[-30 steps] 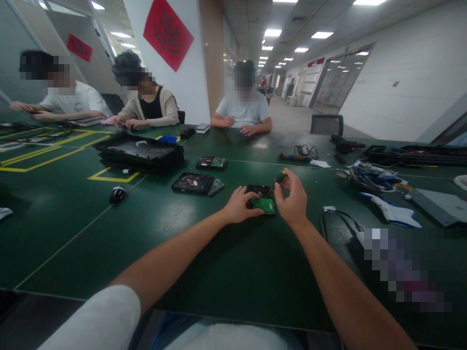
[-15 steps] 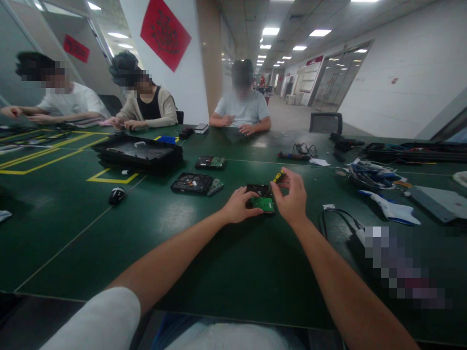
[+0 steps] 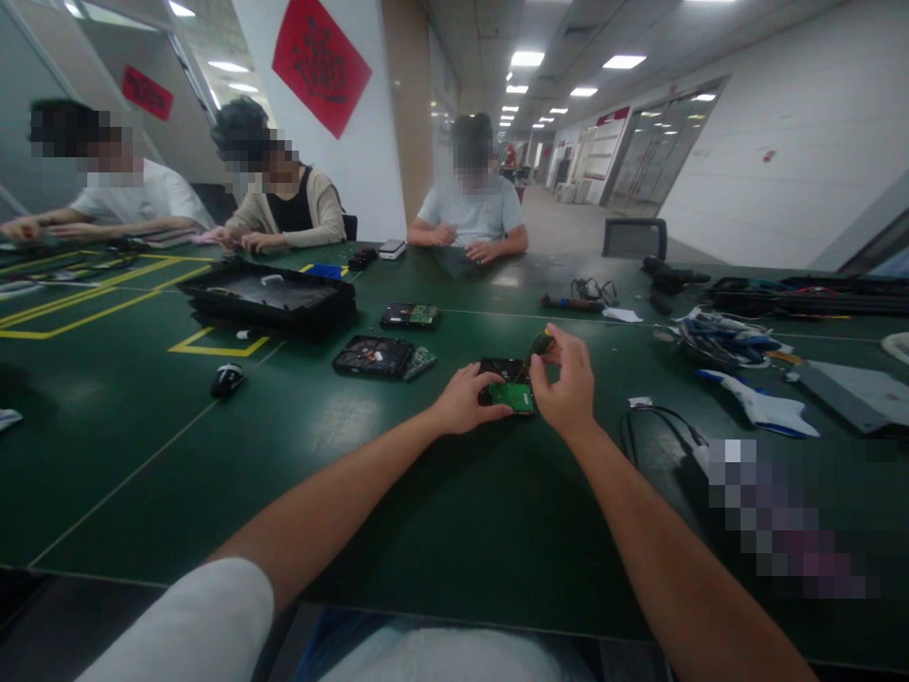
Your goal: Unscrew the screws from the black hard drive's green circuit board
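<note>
Your left hand presses flat on the near-left edge of the small black hard drive with a green circuit board, lying on the dark green table; your right hand pinches the small dark-handled screwdriver just above the drive's far-right corner, shaft angled down toward it.
</note>
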Demonstrator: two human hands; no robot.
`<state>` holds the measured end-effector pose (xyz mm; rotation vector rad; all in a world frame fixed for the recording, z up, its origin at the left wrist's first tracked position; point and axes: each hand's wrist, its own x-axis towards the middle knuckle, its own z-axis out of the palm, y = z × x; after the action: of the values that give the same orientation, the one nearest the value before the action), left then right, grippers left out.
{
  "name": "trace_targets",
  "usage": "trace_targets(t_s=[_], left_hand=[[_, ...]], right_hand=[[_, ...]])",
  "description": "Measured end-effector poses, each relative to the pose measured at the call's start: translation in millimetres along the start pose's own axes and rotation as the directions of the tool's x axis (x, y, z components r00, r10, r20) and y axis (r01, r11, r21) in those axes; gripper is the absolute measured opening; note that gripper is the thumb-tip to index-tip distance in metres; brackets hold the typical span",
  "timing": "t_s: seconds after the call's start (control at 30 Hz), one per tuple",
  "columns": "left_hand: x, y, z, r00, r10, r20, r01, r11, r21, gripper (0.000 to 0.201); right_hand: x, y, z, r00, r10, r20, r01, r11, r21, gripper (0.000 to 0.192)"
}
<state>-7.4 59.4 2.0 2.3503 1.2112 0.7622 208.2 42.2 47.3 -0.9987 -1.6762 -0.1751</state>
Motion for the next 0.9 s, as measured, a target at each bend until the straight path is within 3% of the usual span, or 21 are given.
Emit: trace_targets(t_s=[0.4, 0.63, 0.9], left_hand=[[-0.9, 2.8, -2.1, 1.0, 0.0, 0.008, 0.0, 1.0, 0.018, 0.066], [-0.2, 2.9, -2.7, 1.0, -0.01, 0.013, 0.009, 1.0, 0.014, 0.067], [-0.6, 0.9, -1.3, 1.0, -0.008, 0.002, 0.008, 1.0, -0.009, 0.067]], right_hand=[[1.2, -4.0, -2.2, 0.999, -0.027, -0.024, 0.026, 1.0, -0.015, 0.045], [-2.1, 2.8, 3.1, 0.999, 0.033, -0.029, -0.032, 0.999, 0.016, 0.05], [2.4, -5.7, -3.0, 0.999, -0.037, -0.009, 0.036, 0.999, -0.04, 0.048]])
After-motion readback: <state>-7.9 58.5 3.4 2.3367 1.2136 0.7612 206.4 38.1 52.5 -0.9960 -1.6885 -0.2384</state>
